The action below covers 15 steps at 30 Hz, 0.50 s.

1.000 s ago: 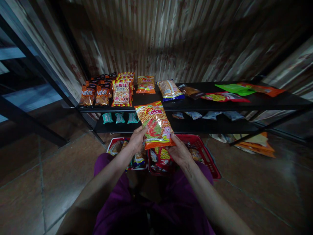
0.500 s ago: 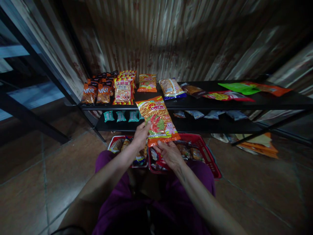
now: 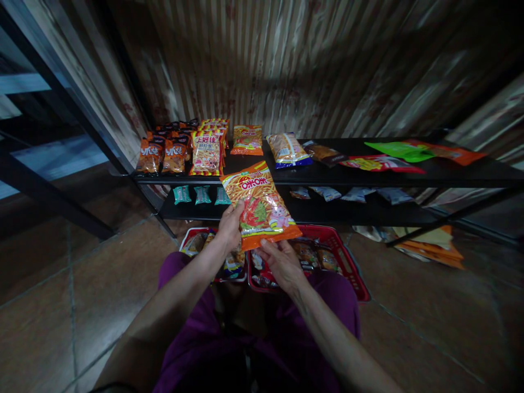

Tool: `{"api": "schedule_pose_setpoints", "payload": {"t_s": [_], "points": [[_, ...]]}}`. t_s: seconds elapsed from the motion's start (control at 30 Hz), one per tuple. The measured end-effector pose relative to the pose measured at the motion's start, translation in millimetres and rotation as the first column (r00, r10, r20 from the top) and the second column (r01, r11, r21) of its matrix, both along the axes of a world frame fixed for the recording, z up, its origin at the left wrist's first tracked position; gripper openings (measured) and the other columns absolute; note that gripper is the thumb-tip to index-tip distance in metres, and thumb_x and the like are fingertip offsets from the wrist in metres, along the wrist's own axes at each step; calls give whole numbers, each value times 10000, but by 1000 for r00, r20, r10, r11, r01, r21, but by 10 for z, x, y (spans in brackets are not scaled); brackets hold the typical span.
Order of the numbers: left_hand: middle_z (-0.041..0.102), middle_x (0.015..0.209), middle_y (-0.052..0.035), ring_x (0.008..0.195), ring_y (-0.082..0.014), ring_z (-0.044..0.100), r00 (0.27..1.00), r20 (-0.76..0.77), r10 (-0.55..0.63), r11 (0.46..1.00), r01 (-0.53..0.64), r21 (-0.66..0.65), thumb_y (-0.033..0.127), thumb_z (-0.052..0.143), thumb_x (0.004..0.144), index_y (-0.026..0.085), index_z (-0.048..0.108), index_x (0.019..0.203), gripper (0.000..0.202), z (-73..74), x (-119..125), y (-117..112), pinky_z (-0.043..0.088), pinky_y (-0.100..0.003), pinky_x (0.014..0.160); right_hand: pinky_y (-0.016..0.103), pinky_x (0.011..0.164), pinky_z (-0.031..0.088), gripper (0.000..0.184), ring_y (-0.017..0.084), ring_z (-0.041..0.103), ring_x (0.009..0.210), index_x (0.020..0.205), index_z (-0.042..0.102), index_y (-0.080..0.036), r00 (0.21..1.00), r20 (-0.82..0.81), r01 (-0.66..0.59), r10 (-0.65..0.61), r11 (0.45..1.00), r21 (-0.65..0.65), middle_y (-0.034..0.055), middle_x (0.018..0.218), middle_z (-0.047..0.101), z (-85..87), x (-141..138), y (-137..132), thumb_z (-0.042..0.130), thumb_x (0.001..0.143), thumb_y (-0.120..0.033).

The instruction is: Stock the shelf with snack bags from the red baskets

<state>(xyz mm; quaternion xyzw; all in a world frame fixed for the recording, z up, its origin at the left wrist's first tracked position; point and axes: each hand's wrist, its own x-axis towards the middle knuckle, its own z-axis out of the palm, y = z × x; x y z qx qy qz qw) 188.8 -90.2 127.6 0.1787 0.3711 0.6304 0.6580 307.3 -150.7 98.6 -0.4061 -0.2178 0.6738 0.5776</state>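
Orange snack bag held up before the black shelf, printed face to the wearer, long axis running shelfward, top leaning left! Left hand clasps the left edge; right hand's fingers pinch the bottom.

I see a black upper shelf across mid-frame. From left to right it carries brown packets, yellow packets, an orange bag, a blue-edged bag, a dark bag, a red bag, then a green bag and an orange packet. Below, my view shows a lower shelf with teal packets left of centre and pale packets right. On the tiled floor I have two baskets at lower centre and an orange pile at right.
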Motion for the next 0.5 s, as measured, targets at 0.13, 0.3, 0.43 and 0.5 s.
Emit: {"api": "schedule_pose_setpoints", "payload": {"t_s": [0.13,0.3,0.43,0.5], "points": [[709,799,-51,847,-242,677,1000,11,-21,1000,21,-6,336,751,654,165,595,894,334,-53,-44,-9,517,-425,846,315,729,578,279,164,668,819,797,646,-234,995,-96,8,-12,999,-46,-25,839,723,73,109,66,816,587,-303],[711,783,-49,836,-246,681,998,46,-39,999,39,-14,293,734,658,158,608,911,313,-84,-55,5,519,-441,848,397,812,555,277,217,642,990,867,649,-262,987,-150,42,-50,997,-59,-13,885,736,81,226,184,790,629,-273],[719,837,-65,864,-256,679,997,59,-56,998,58,-28,333,731,655,157,613,926,344,-76,-61,50,519,-436,858,360,755,575,313,211,666,927,861,646,-266,987,-152,52,-60,997,-57,-24,831,737,37,237,204,803,597,-204],[719,860,-78,872,-260,677,996,60,-61,997,63,-32,363,730,660,151,614,935,366,-59,-74,78,519,-438,860,330,690,588,345,210,679,887,892,648,-266,986,-155,50,-59,997,-62,-15,845,738,14,231,200,802,593,-190]]}}
